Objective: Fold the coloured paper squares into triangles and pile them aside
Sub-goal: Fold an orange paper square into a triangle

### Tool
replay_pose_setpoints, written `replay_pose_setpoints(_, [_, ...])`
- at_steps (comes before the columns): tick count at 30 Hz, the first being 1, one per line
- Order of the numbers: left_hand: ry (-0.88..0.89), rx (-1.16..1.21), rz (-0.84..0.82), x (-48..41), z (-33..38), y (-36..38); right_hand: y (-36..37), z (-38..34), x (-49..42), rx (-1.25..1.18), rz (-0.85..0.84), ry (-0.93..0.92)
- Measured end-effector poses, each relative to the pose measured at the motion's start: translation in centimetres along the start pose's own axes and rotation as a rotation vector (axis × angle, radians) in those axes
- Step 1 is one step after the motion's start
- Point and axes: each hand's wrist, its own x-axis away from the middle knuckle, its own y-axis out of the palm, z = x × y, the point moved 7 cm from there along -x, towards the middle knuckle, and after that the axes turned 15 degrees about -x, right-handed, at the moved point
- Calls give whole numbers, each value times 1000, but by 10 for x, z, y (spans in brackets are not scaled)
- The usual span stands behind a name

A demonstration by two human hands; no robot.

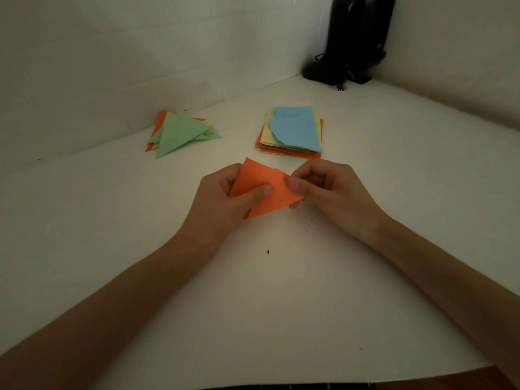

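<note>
Between both thumbs: orange paper (263,188), left hand (222,198) and right hand (332,190) pinching.

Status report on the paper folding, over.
Left hand and right hand both pinch the orange paper, fold half made. Triangle pile far left, square stack beyond the hands. Nothing blocks the way to the pile.

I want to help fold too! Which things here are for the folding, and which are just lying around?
For the folding: orange paper, held by left hand and right hand; stack of squares; pile of triangles.
Lying about: black speakers; crumbs.
</note>
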Motion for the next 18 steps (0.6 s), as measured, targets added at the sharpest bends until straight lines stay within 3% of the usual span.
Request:
replay_pose_setpoints(7, [-30,-36,-40,-4,-5,3,-2,1,1,187,50,-42])
replay_pose_setpoints(14, [-82,48,-127,-28,2,4,-10,-4,-12,105,119,-55])
replay_pose_setpoints(18, [-15,71,-24,-45,4,4,-10,-9,-31,103,164,-40])
